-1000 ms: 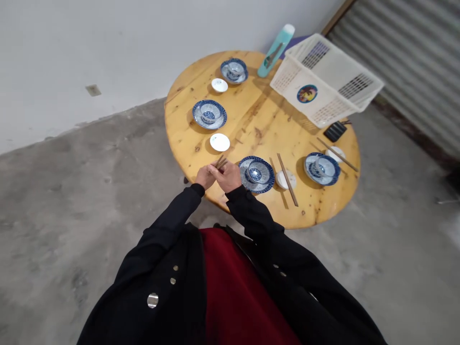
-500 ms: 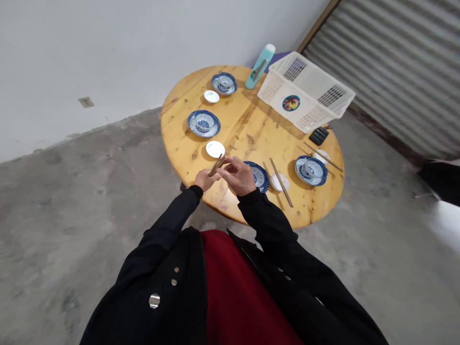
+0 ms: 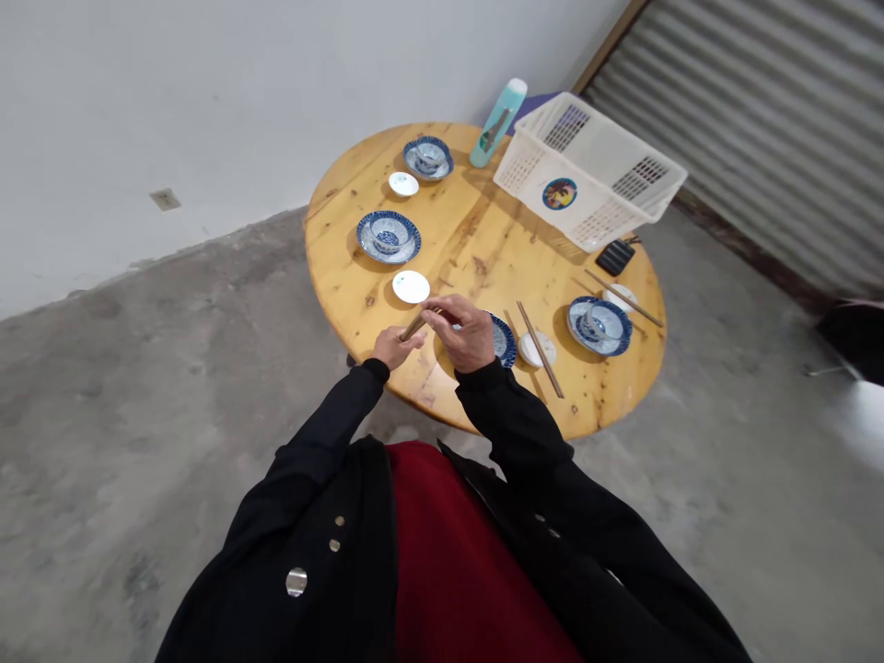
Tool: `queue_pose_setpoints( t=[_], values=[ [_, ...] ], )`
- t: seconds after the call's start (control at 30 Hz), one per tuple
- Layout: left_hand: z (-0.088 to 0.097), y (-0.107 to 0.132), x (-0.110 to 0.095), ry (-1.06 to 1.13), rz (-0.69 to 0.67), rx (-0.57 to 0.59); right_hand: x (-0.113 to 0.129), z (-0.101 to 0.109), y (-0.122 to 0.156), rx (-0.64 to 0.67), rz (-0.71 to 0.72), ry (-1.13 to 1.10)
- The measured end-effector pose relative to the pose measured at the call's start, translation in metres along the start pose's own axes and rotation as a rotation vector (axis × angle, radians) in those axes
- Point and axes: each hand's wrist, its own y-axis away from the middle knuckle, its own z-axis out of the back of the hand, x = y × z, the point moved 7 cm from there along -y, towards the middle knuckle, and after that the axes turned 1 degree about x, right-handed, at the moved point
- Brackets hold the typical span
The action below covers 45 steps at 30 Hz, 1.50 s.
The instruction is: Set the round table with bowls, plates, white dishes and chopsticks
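Observation:
My left hand (image 3: 397,347) is closed around several brown chopsticks (image 3: 413,327) just above the table's near edge. Over their upper ends, the thumb and fingers of my right hand (image 3: 464,333) are pinched together. Behind my right hand a blue-and-white plate (image 3: 504,341) shows only in part. A small white dish (image 3: 412,286) lies just beyond my hands. To the right, a pair of chopsticks (image 3: 540,350) rests across another white dish (image 3: 537,349).
On the round wooden table (image 3: 476,239) are blue-patterned plates with bowls (image 3: 388,237) at left and another bowl (image 3: 599,325) at right. A white plastic basket (image 3: 587,175), a turquoise bottle (image 3: 498,124) and a black object (image 3: 614,258) stand towards the back.
My right hand's fingers have closed in on the tops of the chopsticks in my left hand. The view has shifted slightly; the tableware lies as before.

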Motion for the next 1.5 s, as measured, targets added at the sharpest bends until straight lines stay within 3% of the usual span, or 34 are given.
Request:
queue_pose_setpoints(
  t=[0.17,0.33,0.63,0.83,1.17,1.5],
  values=[
    [-0.001,-0.001,0.001,0.033,-0.015,-0.009,0.002,0.002,-0.001,-0.032,0.023,0.030],
    [-0.002,-0.001,0.003,0.051,-0.007,-0.005,0.000,0.002,-0.005,0.013,-0.011,0.053],
    [-0.003,0.000,0.008,0.079,0.004,0.009,0.005,0.002,-0.013,0.126,0.069,0.002],
    [0.000,0.003,0.007,0.100,-0.014,-0.012,0.021,0.002,-0.014,0.074,0.181,0.014],
    [0.004,0.011,0.013,0.222,-0.092,-0.023,0.033,0.017,-0.028,-0.054,0.092,0.011],
    [0.006,0.015,0.025,0.384,0.018,0.019,0.052,0.063,-0.055,-0.253,0.081,-0.082]
  ],
)
